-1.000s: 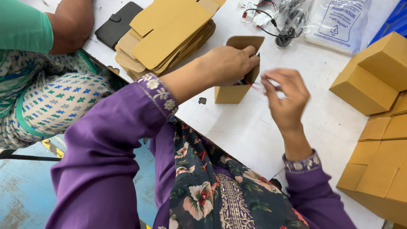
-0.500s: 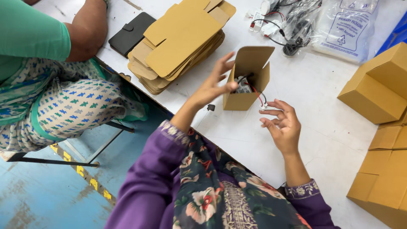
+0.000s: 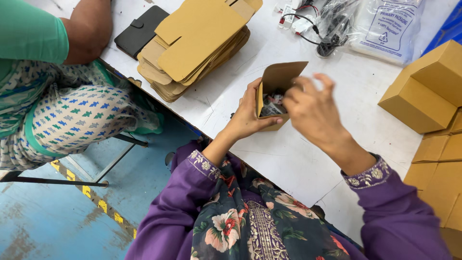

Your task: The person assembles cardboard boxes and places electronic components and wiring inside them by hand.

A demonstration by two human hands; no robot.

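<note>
My left hand [image 3: 250, 113] grips a small open cardboard box [image 3: 279, 79] from its left side, holding it tilted just above the white table [image 3: 288, 159]. Inside the box I see a dark and white item with packaging [image 3: 272, 103]. My right hand [image 3: 313, 110] is at the box's right side, fingers curled at its opening and covering part of it. Whether it holds anything I cannot tell. Both arms wear purple sleeves with embroidered cuffs.
A stack of flat cardboard blanks [image 3: 197, 43] lies at the table's far left beside a black wallet [image 3: 142, 29]. Cables and adapters [image 3: 313, 24] and clear plastic bags [image 3: 385, 26] lie at the back. Closed cardboard boxes [image 3: 428, 86] pile up on the right. Another person [image 3: 57, 72] sits at left.
The box has been lifted and turned toward me in my left hand. My right hand moved from below the box up to its opening.
</note>
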